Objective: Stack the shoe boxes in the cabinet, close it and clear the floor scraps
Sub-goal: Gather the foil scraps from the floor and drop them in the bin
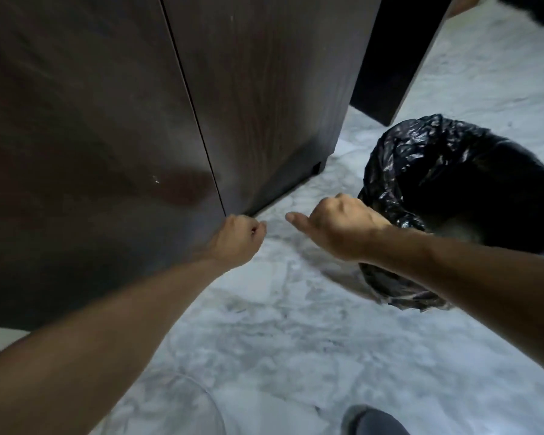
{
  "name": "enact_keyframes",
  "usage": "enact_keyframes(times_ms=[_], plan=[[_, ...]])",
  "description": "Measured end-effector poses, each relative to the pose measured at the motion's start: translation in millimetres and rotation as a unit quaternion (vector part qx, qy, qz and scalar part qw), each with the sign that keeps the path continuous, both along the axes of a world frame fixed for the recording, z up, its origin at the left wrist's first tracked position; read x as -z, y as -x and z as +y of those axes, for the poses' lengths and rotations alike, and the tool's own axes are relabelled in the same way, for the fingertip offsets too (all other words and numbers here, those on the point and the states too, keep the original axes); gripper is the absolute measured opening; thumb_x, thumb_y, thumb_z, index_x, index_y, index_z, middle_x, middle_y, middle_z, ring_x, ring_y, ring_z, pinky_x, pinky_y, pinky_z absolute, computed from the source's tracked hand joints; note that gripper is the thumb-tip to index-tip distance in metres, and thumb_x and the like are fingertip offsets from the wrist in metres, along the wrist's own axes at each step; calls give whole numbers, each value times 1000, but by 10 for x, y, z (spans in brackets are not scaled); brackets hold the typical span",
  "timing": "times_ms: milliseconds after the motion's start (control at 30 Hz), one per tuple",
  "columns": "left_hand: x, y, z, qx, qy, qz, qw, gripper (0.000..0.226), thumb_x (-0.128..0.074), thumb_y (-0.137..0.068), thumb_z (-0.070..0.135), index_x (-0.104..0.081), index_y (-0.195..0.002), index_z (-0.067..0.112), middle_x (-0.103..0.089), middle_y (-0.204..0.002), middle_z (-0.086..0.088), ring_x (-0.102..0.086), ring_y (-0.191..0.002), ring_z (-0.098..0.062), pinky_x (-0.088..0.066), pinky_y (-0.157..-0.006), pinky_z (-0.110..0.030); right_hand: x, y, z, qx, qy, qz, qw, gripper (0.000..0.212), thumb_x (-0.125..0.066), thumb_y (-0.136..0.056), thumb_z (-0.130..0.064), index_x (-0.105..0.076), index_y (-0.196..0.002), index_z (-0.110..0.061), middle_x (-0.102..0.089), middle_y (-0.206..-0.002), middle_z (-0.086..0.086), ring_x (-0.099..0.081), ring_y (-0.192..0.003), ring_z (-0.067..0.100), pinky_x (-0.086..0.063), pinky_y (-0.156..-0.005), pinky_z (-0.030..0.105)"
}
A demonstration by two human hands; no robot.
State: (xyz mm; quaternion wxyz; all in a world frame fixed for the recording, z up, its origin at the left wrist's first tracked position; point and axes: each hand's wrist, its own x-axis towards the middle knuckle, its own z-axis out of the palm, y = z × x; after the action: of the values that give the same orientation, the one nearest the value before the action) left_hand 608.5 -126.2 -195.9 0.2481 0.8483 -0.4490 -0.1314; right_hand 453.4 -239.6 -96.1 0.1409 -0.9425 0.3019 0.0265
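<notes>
The dark brown wooden cabinet [107,136] fills the left and centre, its two doors closed with a thin seam between them. No shoe boxes show. My left hand [236,238] is curled into a fist at the bottom corner of the left door, right at the seam, touching the wood. My right hand [333,224] hovers over the floor just right of it, fingers curled under and thumb pointing left, with nothing visible in it. A pale scrap, paper or clear plastic [258,412], lies on the floor near the bottom edge.
A bin lined with a black plastic bag [453,183] stands right of the cabinet, behind my right forearm. White marble floor [296,324] spreads below. A dark panel [399,58] stands behind the cabinet. A dark shoe tip [374,422] shows at the bottom.
</notes>
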Motion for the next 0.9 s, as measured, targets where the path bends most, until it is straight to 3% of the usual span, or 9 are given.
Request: enact_keyframes(times_ms=[100,200,333,433,533,600,667,733,900], plan=[[-518,23,-115,20,-28,34,999,53,-48,-99,34,-36,-53,11,-33,-50,-7,-33,-44,-18,-24,-44,-30,-471,191,-116,-1,5,9,1000,61,-35,-91,-68,-34,-60,-15,-52,-87,15,-55,-94,32,-40,-79,35],[-1047,122,-248,45,-34,20,998,58,-47,-99,39,-38,-49,12,-35,-48,-5,-32,-39,-15,-23,-44,-31,-827,437,-325,38,-7,-5,999,61,-38,-92,-65,-37,-56,-17,-41,-66,8,-51,-78,28,-36,-68,31],[-1705,466,-544,45,-22,11,999,53,-49,-97,43,-50,-57,8,-43,-55,-9,-42,-49,-21,-29,-50,-28,-912,776,-711,159,-53,-80,983,58,-38,-94,-61,-52,-74,-8,-54,-90,19,-57,-91,31,-37,-70,28],[-1991,804,-859,66,-18,1,998,50,-49,-96,42,-50,-60,8,-46,-59,-9,-42,-49,-19,-31,-52,-29,-857,1002,-954,250,-105,-88,958,60,-36,-92,-65,-53,-90,-7,-54,-86,17,-54,-69,28,-34,-48,25],[-2070,1160,-1203,64,-16,-5,998,53,-48,-97,43,-41,-54,12,-42,-54,-4,-44,-51,-19,-28,-49,-28,-853,1215,-1144,295,-109,-91,945,63,-35,-95,-60,-57,-81,-3,-58,-78,16,-52,-56,25,-37,-45,26],[-2012,1349,-1405,55,-2,-14,998,53,-47,-98,41,-38,-53,13,-42,-57,-5,-51,-62,-26,-29,-52,-28,-835,1310,-1236,316,-104,-96,938,64,-33,-97,-58,-62,-90,-1,-60,-87,19,-58,-65,28,-43,-49,28],[-1900,1490,-1557,38,19,-30,999,51,-45,-97,45,-44,-57,13,-54,-70,-7,-60,-80,-30,-36,-61,-29,-759,1352,-1326,328,-93,-97,935,65,-33,-98,-54,-61,-113,3,-62,-110,24,-62,-96,36,-51,-74,36],[-1771,1594,-1667,21,35,-33,999,47,-44,-96,48,-50,-64,15,-60,-82,-7,-61,-88,-31,-37,-65,-30,-673,1373,-1389,350,-90,-104,927,67,-34,-98,-53,-54,-126,4,-57,-127,25,-55,-117,39,-45,-95,40],[-1495,1677,-1869,17,49,3,999,43,-46,-92,57,-56,-89,14,-63,-98,-5,-57,-95,-28,-43,-75,-35,-558,1391,-1512,402,-87,-163,897,72,-28,-97,-58,-56,-125,3,-57,-128,26,-54,-119,39,-42,-98,40]])
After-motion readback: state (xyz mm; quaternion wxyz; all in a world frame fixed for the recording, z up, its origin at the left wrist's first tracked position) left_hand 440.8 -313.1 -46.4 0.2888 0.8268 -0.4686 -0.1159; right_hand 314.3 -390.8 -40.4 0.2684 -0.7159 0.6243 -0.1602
